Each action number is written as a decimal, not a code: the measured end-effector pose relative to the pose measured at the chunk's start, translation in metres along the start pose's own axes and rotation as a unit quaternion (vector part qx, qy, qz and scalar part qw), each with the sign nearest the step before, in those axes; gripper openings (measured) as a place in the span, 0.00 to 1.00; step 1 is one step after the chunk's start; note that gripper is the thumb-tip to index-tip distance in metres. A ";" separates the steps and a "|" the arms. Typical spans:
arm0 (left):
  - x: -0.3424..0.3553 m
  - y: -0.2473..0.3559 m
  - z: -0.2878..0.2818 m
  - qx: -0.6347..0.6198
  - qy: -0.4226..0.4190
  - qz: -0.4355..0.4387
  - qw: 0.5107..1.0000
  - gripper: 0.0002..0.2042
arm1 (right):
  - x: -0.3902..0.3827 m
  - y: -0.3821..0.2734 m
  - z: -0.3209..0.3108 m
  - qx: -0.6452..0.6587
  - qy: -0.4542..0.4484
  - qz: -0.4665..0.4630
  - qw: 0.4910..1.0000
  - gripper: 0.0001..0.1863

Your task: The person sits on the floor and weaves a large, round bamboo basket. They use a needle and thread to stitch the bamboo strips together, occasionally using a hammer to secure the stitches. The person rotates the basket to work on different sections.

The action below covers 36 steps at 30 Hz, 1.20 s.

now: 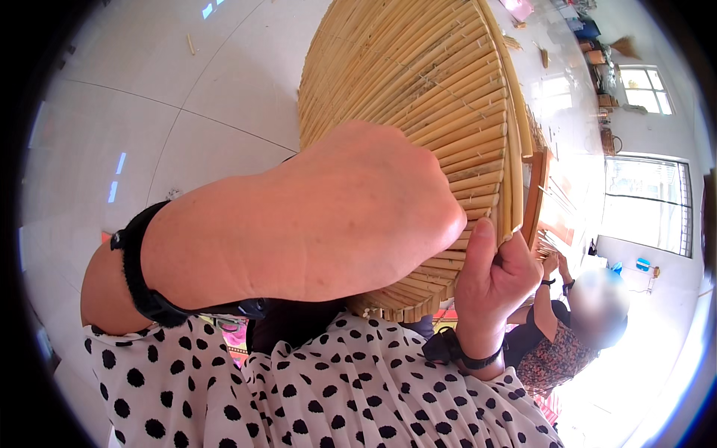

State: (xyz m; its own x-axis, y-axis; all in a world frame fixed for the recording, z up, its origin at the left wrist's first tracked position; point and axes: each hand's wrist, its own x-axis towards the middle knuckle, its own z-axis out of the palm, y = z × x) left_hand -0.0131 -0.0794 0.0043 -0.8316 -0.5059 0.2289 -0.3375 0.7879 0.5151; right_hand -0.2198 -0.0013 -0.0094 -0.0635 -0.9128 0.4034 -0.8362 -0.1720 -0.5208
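A big curved mat of yellow reed stalks (407, 78), tied side by side with thin thread, rises in front of me from near my lap. Along its right side runs a long smooth edge strip (512, 149). My left hand (366, 201) reaches across from the left, curled into a fist over the mat's near part. Its fingertips are turned away, so whatever it grips is hidden. At the lower end of the edge strip, my right hand (497, 276) pinches the mat's corner between thumb and bent fingers. Dark bands circle both wrists.
To the right, another person (571, 328) works with raised hands (556, 269) at thin sticks beside a brown wooden frame (536, 194). Pale floor tiles (187, 97) stretch out on the left, with a stray reed piece (191, 45). Windows (646, 201) and stored goods line the far right wall.
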 end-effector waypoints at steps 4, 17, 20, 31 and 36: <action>0.002 0.000 0.002 -0.010 -0.004 -0.012 1.000 0.11 | 0.000 -0.001 -0.002 -0.002 -0.002 0.003 1.000 0.11; 0.003 -0.001 0.005 -0.015 0.001 -0.009 1.000 0.10 | 0.000 -0.003 -0.004 -0.010 -0.012 0.005 1.000 0.09; 0.003 0.000 0.005 -0.019 0.000 -0.010 1.000 0.10 | 0.001 -0.004 -0.004 -0.007 -0.006 -0.003 1.000 0.09; 0.002 0.006 0.001 0.018 0.019 0.006 1.000 0.03 | -0.001 -0.005 -0.004 -0.004 -0.004 -0.005 1.000 0.11; 0.005 0.011 0.005 0.008 0.039 0.012 0.999 0.04 | -0.003 -0.005 -0.003 -0.002 -0.001 -0.008 1.000 0.12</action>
State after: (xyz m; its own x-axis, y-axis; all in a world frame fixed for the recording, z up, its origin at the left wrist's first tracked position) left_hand -0.0235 -0.0720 0.0067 -0.8026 -0.5127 0.3051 -0.3259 0.8051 0.4955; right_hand -0.2172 0.0037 -0.0056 -0.0490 -0.9105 0.4106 -0.8398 -0.1849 -0.5104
